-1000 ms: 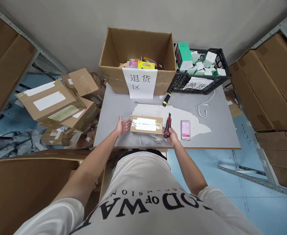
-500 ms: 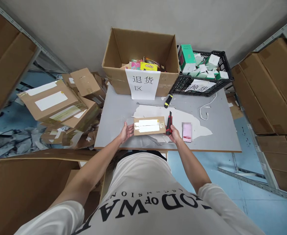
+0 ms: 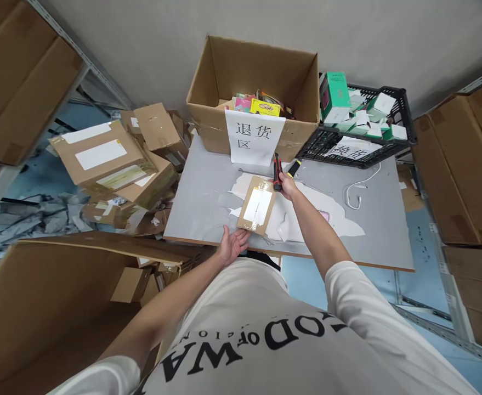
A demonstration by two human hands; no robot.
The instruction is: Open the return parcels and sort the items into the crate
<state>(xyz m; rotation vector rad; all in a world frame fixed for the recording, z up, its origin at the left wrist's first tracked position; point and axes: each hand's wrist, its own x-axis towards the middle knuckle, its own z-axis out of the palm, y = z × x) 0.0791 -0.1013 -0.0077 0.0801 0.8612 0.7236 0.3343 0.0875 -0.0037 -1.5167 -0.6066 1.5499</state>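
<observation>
person, seen from above. worn: one t-shirt, off-white to light grey, short sleeves ending above the elbows, loose fit. chest print: large black serif capitals, upside down in this view, partly cut off by the frame edge; a line of much smaller, widely spaced black letters sits beside it, too small to read. forearms bare. left hand and right hand bare, no gloves. no watch or rings visible.

Pretty evenly lit overall, bright and soft, with only faint shadows seen under the forearms. A bit of glare is picked up on the taped parcel. Heavy wide-angle warping is seen at the edges, where the shelving is bent outward. Centre is kept sharp; corners get slightly smeared.
</observation>
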